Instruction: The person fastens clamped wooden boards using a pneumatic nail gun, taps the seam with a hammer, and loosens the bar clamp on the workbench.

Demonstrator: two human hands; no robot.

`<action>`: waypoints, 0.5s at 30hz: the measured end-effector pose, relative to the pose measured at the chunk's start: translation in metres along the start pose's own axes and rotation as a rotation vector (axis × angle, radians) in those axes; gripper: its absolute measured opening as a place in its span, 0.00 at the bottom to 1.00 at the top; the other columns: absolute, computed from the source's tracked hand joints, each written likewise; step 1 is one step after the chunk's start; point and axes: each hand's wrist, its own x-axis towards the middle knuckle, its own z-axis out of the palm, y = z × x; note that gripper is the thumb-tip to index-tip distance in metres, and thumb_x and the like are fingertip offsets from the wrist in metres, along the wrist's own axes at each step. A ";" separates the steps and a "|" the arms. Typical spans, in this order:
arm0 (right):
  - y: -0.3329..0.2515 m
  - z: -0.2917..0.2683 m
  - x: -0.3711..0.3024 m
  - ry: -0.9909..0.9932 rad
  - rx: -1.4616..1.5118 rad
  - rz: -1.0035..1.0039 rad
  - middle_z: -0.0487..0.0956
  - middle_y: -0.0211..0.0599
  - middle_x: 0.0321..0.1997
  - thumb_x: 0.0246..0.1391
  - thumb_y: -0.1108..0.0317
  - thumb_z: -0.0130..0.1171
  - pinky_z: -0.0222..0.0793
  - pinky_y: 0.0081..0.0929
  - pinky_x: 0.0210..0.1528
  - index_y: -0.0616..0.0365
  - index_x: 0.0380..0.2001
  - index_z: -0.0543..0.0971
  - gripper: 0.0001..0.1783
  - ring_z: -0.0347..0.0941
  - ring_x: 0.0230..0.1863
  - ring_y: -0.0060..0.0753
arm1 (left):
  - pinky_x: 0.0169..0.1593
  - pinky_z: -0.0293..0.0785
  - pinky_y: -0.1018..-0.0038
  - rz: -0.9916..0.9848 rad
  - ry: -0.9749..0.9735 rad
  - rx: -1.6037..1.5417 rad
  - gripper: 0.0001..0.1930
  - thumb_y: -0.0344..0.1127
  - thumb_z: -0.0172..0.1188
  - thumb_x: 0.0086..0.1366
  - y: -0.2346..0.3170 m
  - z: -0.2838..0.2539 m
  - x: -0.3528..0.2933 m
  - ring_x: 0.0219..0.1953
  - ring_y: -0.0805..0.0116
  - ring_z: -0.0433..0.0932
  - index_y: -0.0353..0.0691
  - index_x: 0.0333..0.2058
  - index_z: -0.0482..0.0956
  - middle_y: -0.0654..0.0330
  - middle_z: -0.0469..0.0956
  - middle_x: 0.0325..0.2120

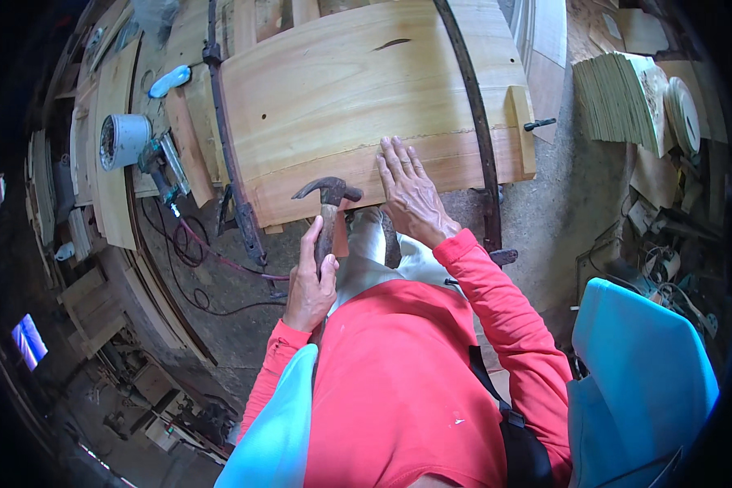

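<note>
A claw hammer (331,193) stands head up in my left hand (311,281), whose fingers are wrapped round its handle. Its head is just off the near edge of a broad wooden panel (325,98). My right hand (412,189) lies flat on that panel near the same edge, fingers stretched out across a glue-like seam between two boards. Two dark metal bar clamps cross the panel, the left clamp (225,122) along its left end and the right clamp (473,106) just right of my right hand. A wood block (521,130) sits at the panel's right end.
Left of the panel are a white bucket (125,140), a pneumatic nail gun (164,167) with a red hose (211,254), and a blue-white bottle (170,81). A stack of thin wooden sheets (614,102) stands at the right. Cables and scraps (667,268) clutter the floor there.
</note>
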 end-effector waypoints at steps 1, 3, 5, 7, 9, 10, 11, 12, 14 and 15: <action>-0.003 0.002 0.003 -0.003 -0.019 0.003 0.51 0.64 0.84 0.53 0.67 0.61 0.36 0.52 0.87 0.75 0.74 0.62 0.46 0.41 0.87 0.62 | 0.36 0.79 0.65 -0.075 -0.014 -0.034 0.34 0.28 0.51 0.78 -0.002 -0.003 -0.005 0.29 0.65 0.80 0.49 0.79 0.55 0.52 0.79 0.35; -0.007 0.003 0.008 0.007 -0.034 -0.010 0.51 0.64 0.85 0.53 0.68 0.61 0.36 0.53 0.87 0.75 0.74 0.62 0.46 0.41 0.87 0.62 | 0.36 0.79 0.67 -0.113 -0.006 -0.108 0.34 0.28 0.51 0.78 -0.007 -0.005 -0.011 0.29 0.68 0.79 0.50 0.79 0.54 0.54 0.79 0.34; -0.009 0.006 0.010 0.034 -0.029 -0.021 0.50 0.64 0.85 0.54 0.68 0.60 0.37 0.53 0.86 0.76 0.74 0.63 0.45 0.42 0.87 0.62 | 0.35 0.78 0.69 -0.149 0.007 -0.185 0.34 0.28 0.51 0.78 -0.013 -0.007 -0.014 0.28 0.70 0.77 0.51 0.79 0.54 0.56 0.78 0.32; -0.011 0.005 0.006 0.019 -0.020 -0.023 0.51 0.64 0.85 0.54 0.67 0.60 0.38 0.53 0.86 0.75 0.74 0.62 0.45 0.42 0.87 0.61 | 0.35 0.78 0.70 -0.141 0.000 -0.217 0.34 0.29 0.52 0.78 -0.016 -0.010 -0.014 0.28 0.71 0.76 0.51 0.79 0.54 0.58 0.77 0.32; -0.015 0.001 0.000 -0.012 0.007 -0.015 0.51 0.64 0.84 0.55 0.67 0.60 0.39 0.53 0.86 0.75 0.74 0.62 0.45 0.44 0.86 0.60 | 0.35 0.78 0.69 -0.140 -0.003 -0.195 0.34 0.29 0.52 0.78 -0.015 -0.013 -0.014 0.28 0.71 0.76 0.51 0.79 0.54 0.58 0.78 0.32; -0.018 0.001 0.000 -0.014 0.007 -0.023 0.51 0.64 0.84 0.55 0.67 0.60 0.39 0.53 0.86 0.75 0.74 0.62 0.45 0.44 0.86 0.60 | 0.36 0.78 0.69 -0.135 -0.018 -0.169 0.34 0.29 0.51 0.78 -0.014 -0.015 -0.014 0.28 0.70 0.77 0.51 0.79 0.54 0.57 0.78 0.32; -0.021 0.003 0.000 0.009 0.053 -0.011 0.51 0.64 0.84 0.54 0.67 0.61 0.39 0.53 0.86 0.75 0.74 0.62 0.46 0.44 0.86 0.60 | 0.39 0.80 0.67 -0.125 -0.013 -0.160 0.34 0.29 0.51 0.78 -0.018 -0.015 -0.015 0.30 0.69 0.78 0.51 0.79 0.54 0.57 0.78 0.33; -0.023 0.005 0.001 0.030 0.099 0.001 0.51 0.63 0.84 0.53 0.67 0.61 0.39 0.53 0.86 0.75 0.75 0.62 0.46 0.44 0.86 0.60 | 0.39 0.80 0.67 -0.127 -0.003 -0.164 0.34 0.29 0.51 0.78 -0.023 -0.015 -0.015 0.30 0.69 0.78 0.51 0.79 0.54 0.57 0.78 0.33; -0.018 0.017 0.010 0.040 0.018 -0.036 0.51 0.63 0.85 0.53 0.68 0.62 0.38 0.53 0.86 0.75 0.74 0.62 0.46 0.44 0.86 0.60 | 0.41 0.80 0.65 -0.079 0.004 -0.173 0.35 0.28 0.52 0.77 -0.029 -0.016 -0.013 0.31 0.67 0.80 0.50 0.79 0.54 0.55 0.79 0.33; -0.015 0.021 0.013 0.050 -0.065 -0.064 0.51 0.62 0.85 0.52 0.68 0.63 0.38 0.53 0.86 0.74 0.74 0.62 0.47 0.43 0.87 0.59 | 0.43 0.81 0.64 -0.092 -0.011 -0.177 0.35 0.27 0.52 0.77 -0.028 -0.015 -0.012 0.32 0.66 0.80 0.49 0.79 0.55 0.54 0.81 0.35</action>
